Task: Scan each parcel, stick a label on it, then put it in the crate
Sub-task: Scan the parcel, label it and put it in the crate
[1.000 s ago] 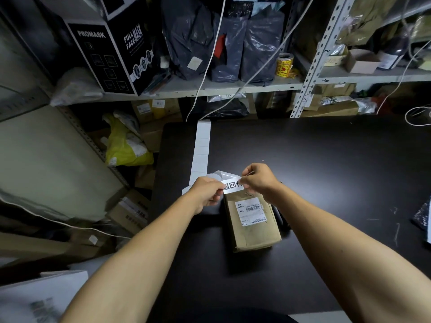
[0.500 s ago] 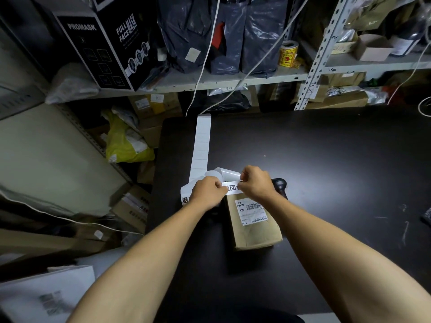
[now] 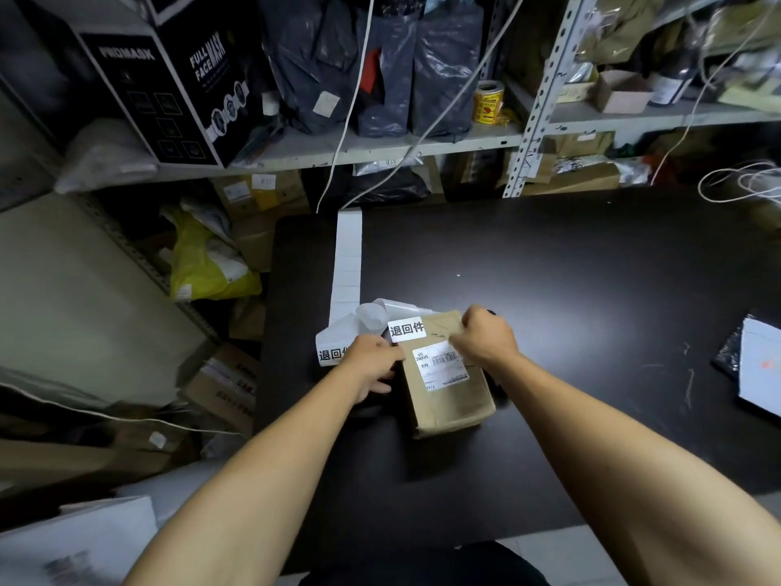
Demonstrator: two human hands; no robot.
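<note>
Head view: a brown cardboard parcel (image 3: 448, 374) lies flat on the black bench (image 3: 591, 289), close to its left edge and nearer the front edge than the back. A white shipping sticker with a barcode (image 3: 439, 361) already sits on the top face. Just beyond it, at the parcel's far left corner, a white label printed 退回件 (image 3: 407, 329) lies on the cardboard. The right hand (image 3: 486, 340) rests on the far end of the parcel with its fingers curled down over the top face beside that label; whether it pinches the label's edge or only presses the box, I cannot tell. The left hand (image 3: 372, 361) sits at the parcel's left side, its fingers bent and touching the box edge, with the loose end of the label strip (image 3: 347, 264) just behind it; its hold is not plain either. The strip runs from there to the back edge of the bench, and its next label (image 3: 334, 354) shows beside the left wrist.

The step in hand looks like sticking the label down. To do it well, smooth from one end to the other so no bubble forms, keep it clear of the barcode, and steady the box with the left hand. No crate is in view
</note>
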